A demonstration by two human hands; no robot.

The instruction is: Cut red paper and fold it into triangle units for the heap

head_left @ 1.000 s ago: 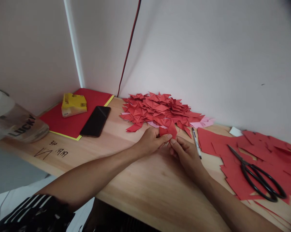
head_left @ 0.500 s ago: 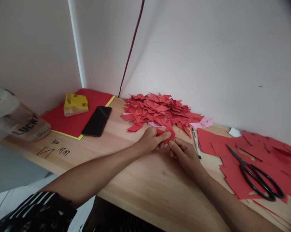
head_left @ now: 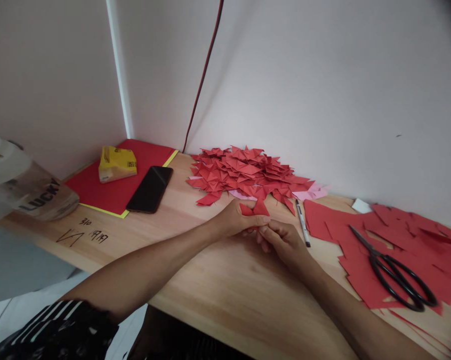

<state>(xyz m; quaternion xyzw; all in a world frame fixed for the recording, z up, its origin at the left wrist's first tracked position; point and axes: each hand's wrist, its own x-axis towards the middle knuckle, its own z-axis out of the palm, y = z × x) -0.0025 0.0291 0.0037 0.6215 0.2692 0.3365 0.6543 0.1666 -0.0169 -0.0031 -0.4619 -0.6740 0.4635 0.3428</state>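
A small folded piece of red paper [head_left: 261, 208] is held above the table between both hands. My left hand [head_left: 236, 220] is closed on it, the thumb lying across its lower part. From the right, my right hand [head_left: 281, 242] pinches at its lower edge, thumb tip close to the left thumb. The fingers hide much of the paper's underside. Just behind the hands lies a heap of folded red paper pieces [head_left: 244, 170], with some pink paper [head_left: 311, 191] showing at its edge.
Right of the hands lie a pen [head_left: 302, 224], spread red paper sheets [head_left: 405, 235] and black-handled scissors [head_left: 396, 272]. To the left are a phone [head_left: 150, 190], a yellow packet [head_left: 117, 164] on a red sheet [head_left: 94, 192], and a clear "LUCKY" jug [head_left: 41, 192]. A wall rises behind.
My left thumb has shifted right and down over the red paper. My right hand has closed in, the two thumbs now nearly touching. The paper's upper part now shows two points.
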